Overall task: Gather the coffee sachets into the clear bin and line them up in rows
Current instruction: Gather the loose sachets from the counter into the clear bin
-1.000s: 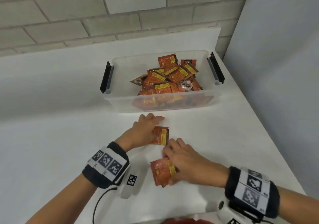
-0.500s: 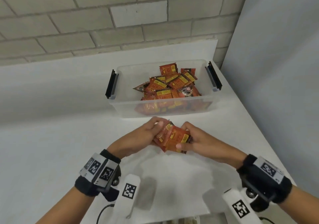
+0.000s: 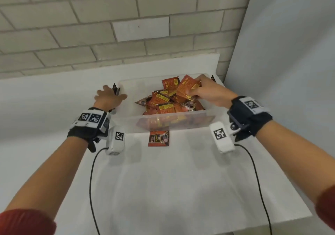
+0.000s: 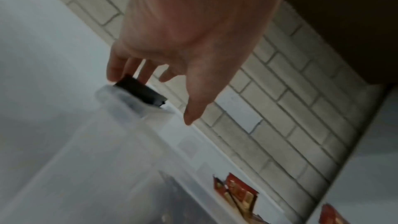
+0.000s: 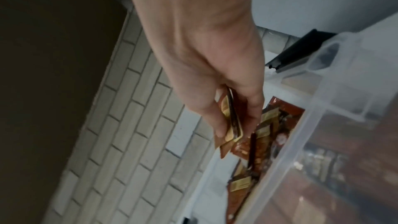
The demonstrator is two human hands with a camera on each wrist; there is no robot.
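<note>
The clear bin point(image 3: 126, 124) stands at the back of the white table, with a loose pile of red-orange coffee sachets point(image 3: 163, 102) in its right half. My right hand point(image 3: 203, 91) is over the bin's right side and pinches a small stack of sachets point(image 3: 186, 88) between thumb and fingers; the same stack of sachets point(image 5: 231, 125) shows edge-on in the right wrist view. My left hand point(image 3: 108, 97) is spread at the bin's left black handle point(image 4: 140, 91), fingertips touching it and holding nothing. One sachet point(image 3: 158, 138) lies flat on the table against the bin's front wall.
A brick wall point(image 3: 126, 26) runs behind the table and a grey panel point(image 3: 290, 71) closes the right side. The bin's right handle point(image 5: 301, 52) sits close to that corner. Two black cables point(image 3: 91, 189) trail from the wrist cameras across the white table point(image 3: 172, 189).
Both hands lifted sachets off the table and brought them together. Now the right hand carries them over the bin, the left hand has let go and moved to the bin's left handle.
</note>
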